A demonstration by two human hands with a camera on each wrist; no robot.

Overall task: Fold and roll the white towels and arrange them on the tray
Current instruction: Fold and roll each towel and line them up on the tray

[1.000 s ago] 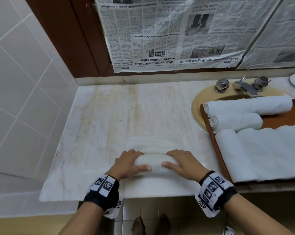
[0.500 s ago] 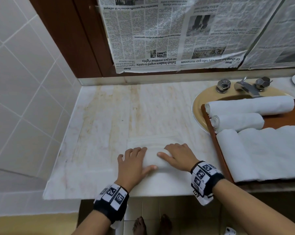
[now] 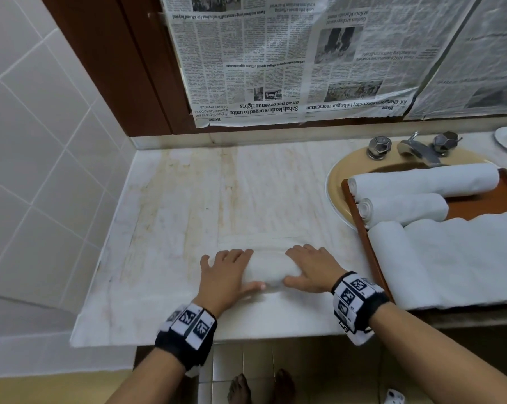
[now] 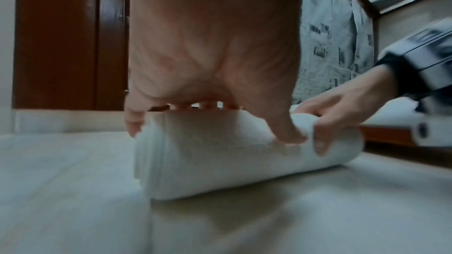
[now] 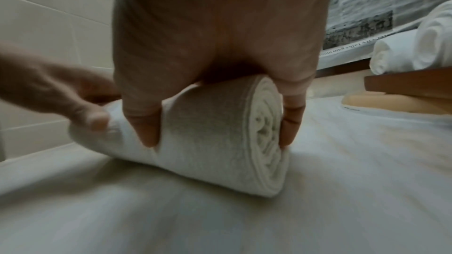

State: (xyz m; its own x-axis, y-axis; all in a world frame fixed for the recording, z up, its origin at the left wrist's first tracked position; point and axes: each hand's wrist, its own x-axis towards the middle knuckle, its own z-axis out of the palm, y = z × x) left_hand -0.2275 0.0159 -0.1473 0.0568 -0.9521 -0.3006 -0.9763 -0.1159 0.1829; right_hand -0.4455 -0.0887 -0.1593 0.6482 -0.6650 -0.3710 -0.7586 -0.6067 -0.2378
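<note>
Both hands' grip curled over rolled white towel (image 3: 263, 272), left hand (image 3: 226, 277) and right hand (image 3: 312, 269) at its ends, near worktop (image 3: 170, 228) front edge, bare marble beyond, tray (image 3: 363, 228) just right holding 3 rolls.

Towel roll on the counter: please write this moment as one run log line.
step: rolling | towel roll on counter | left hand, right hand grip it | tray: other towels

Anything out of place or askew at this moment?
One oddity: the wooden tray sits over the sink basin, overhanging it rather than lying flat on the counter. Otherwise, two rolled towels lie neatly on it, and both hands press the towel roll.
</note>
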